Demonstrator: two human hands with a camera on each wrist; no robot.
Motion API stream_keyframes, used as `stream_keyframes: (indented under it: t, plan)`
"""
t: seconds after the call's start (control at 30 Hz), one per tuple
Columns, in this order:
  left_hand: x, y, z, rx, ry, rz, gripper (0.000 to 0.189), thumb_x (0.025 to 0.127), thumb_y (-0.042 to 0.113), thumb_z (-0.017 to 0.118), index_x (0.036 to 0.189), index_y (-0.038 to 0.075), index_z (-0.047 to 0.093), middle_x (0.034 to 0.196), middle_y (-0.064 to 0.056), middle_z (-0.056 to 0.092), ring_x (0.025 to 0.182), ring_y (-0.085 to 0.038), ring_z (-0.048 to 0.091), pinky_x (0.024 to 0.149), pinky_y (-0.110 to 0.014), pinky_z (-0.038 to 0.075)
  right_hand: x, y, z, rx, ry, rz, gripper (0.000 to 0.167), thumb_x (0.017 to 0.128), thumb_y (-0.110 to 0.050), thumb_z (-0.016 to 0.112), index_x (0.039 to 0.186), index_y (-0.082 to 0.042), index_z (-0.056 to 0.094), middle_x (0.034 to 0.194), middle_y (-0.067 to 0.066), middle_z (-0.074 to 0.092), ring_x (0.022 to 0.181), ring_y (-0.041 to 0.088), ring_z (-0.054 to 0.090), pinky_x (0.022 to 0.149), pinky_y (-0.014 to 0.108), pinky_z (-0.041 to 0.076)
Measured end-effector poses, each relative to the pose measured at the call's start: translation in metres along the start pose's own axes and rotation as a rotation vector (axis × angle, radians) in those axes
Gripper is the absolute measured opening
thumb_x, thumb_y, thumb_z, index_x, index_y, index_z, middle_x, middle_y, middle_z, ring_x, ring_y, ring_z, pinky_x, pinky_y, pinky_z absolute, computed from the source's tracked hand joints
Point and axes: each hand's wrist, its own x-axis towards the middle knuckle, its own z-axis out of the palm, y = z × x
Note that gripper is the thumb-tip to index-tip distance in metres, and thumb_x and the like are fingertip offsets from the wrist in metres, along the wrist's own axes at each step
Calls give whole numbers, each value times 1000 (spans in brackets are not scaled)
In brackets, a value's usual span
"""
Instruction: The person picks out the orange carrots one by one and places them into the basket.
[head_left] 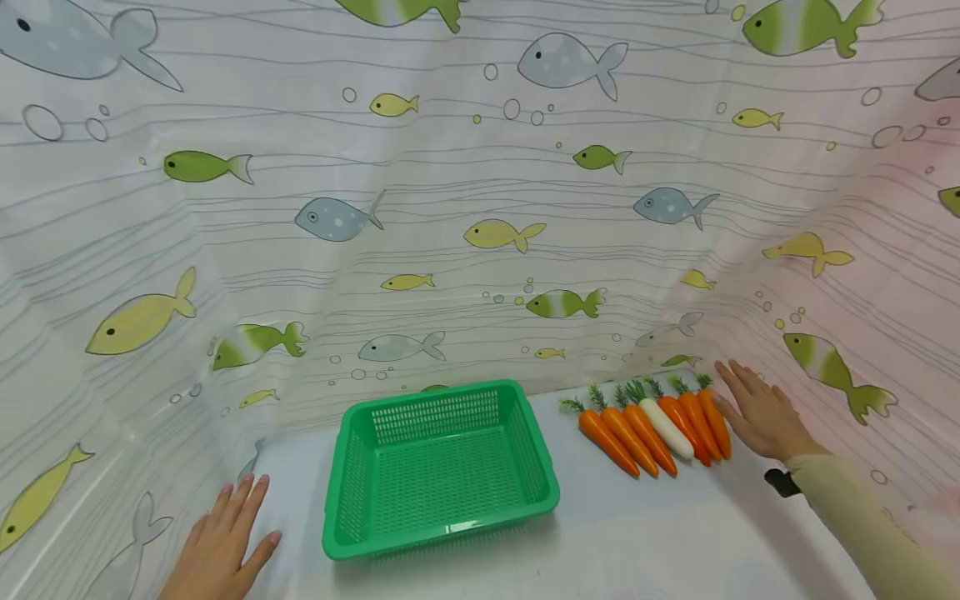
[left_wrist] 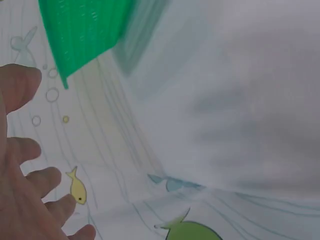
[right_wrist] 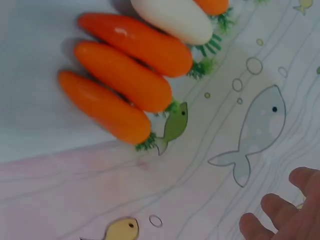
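Observation:
A green plastic basket [head_left: 442,542] with slotted walls stands on the white table, and nothing lies inside it. To its right several orange carrots [head_left: 609,442] lie in a row, leafy tops toward the back, with one white radish [head_left: 666,427] among them. My left hand [head_left: 219,542] is left of the basket, fingers spread, holding nothing. Beside the rightmost carrot, my right hand [head_left: 767,417] has its fingers extended and grips nothing. In the right wrist view its fingertips [right_wrist: 280,212] appear apart from the carrots [right_wrist: 122,75].
A fish-patterned curtain [head_left: 465,183] rises behind the table and along both sides. The white tabletop [head_left: 630,542] stretches in front of the basket and carrots. A dark band [head_left: 783,482] sits at the right wrist, under a pale sleeve [head_left: 862,525].

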Motion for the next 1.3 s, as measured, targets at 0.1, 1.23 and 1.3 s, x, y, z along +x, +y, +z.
stream_keyframes:
  t: [0.1, 1.23, 1.3]
  plan:
    - [4, 10, 5, -52, 29, 19, 81, 103, 39, 69, 163, -2, 33, 159, -35, 41, 140, -63, 39, 97, -83, 37, -3, -3, 11, 10, -3, 0, 70, 113, -43, 46, 168, -5, 25, 165, 35, 29, 144, 64, 31, 111, 86, 20]
    - [26, 91, 44, -759, -155, -307, 83, 115, 44, 41, 169, 0, -4, 168, -38, 19, 149, -61, 32, 115, -74, 37, -22, -36, 55, 104, -123, 29, 73, 112, -45, 47, 161, 7, 35, 165, 37, 30, 147, 62, 33, 113, 83, 22]
    - [26, 92, 46, -787, -170, -333, 86, 115, 44, 43, 169, 1, -9, 169, -38, 16, 150, -62, 29, 116, -76, 33, -22, -40, 57, 118, -109, 17, 73, 111, -44, 51, 161, 7, 37, 165, 37, 32, 146, 63, 34, 113, 83, 24]
